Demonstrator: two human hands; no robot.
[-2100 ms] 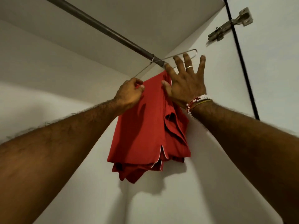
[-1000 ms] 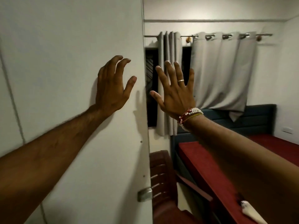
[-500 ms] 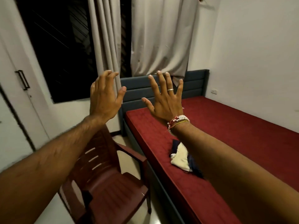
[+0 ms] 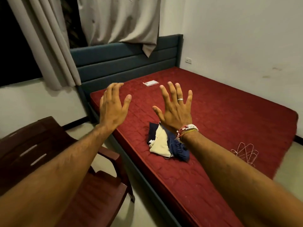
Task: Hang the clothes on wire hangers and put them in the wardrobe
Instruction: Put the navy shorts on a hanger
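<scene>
Both arms reach out fwd, both hands empty, backs to the camera, held up over the bed. left hand (image 4: 113,107): fingers close together, tips bent loosely fwd, thumb out to the side, gripping nothing. right hand (image 4: 176,112): fingers straight & spread wide, thumb angled twd the other hand, ring (image 4: 180,99) on one finger, bead bracelets (image 4: 186,129) at the wrist. The hands are near each other, not touching.

The clothes pile (image 4: 161,143), dark blue + cream pieces, crumpled, lies on the red mattress (image 4: 229,112) just below the right wrist in frame. It's partly hidden by that forearm and no fingers are on it. The wire hangers (image 4: 245,152), a small bunch, lie flat on the mattress well off to the right of the right fingers and lower down, apart from the clothes.

A small packet (image 4: 150,83) lies just past the fingertips, btwn the two hands in frame. Further beyond is the blue padded headboard (image 4: 124,59), w/ the grey curtain (image 4: 118,18) hanging over its top edge. A brown chair (image 4: 41,154) sits under the left forearm, beside the bed.
</scene>
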